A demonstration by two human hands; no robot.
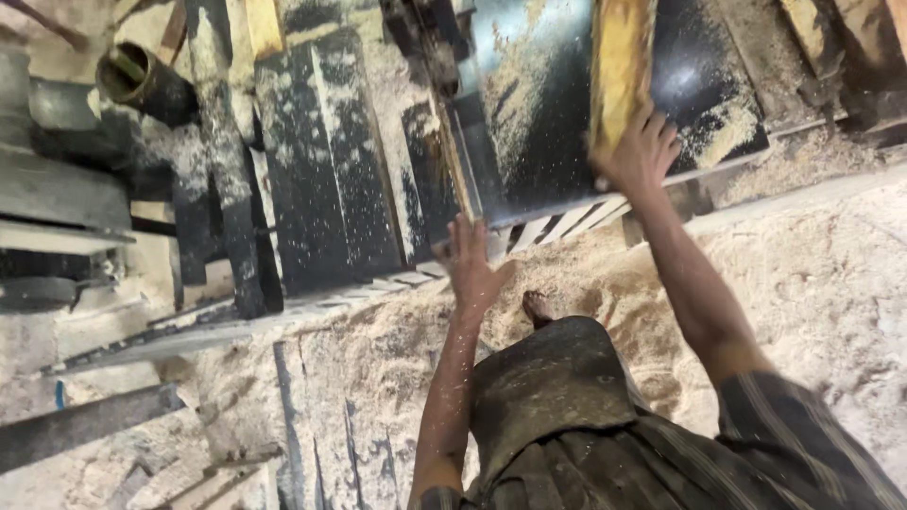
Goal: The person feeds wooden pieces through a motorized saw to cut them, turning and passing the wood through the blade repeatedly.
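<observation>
Apron: our dark dusty cloth apron (553, 397) hangs nearest, below the black metal saw table (548, 123).
Left hand: our left hand (470, 264), fingers spread flat, rests at the table's near edge.
Right hand: our right hand (638, 151) grips the yellow wooden plank (619, 66) lying on the table.
Advice: we judge steady, straight pressure best.

Daylight was bright but uneven; pale heaped sawdust (812, 274) nearly washed out at right. Glare spot on dark glossy metal saw table (539, 123). Right hand (638, 151) motion-blurred, whole pic soft, edges stretched.
</observation>
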